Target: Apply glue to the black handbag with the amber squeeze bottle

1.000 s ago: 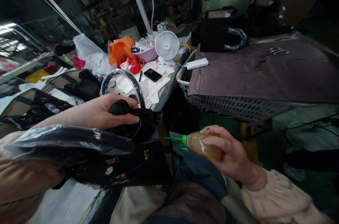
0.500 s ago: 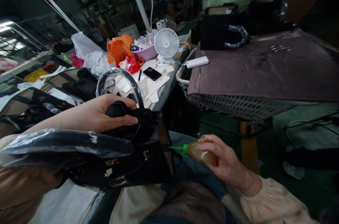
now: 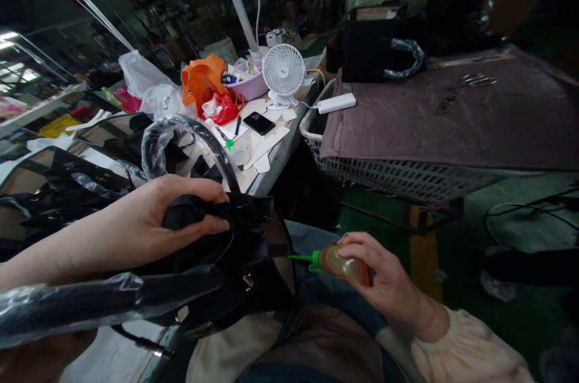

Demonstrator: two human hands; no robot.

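My left hand is closed on the top fold of a black handbag lying at the table's near edge. The bag's handles are wrapped in clear plastic film. My right hand grips a small amber glue bottle with a green nozzle. The nozzle tip points left and sits right at the bag's side panel, over my lap.
The worktable holds a white desk fan, a black phone, an orange bag, a pink basin and paper pieces. To the right, a white crate carries a dark board with scissors and a black handbag.
My left hand has tilted the black bag and drawn it nearer, lifting its wrapped handle. My right hand has brought the glue bottle down and left to the bag's side.
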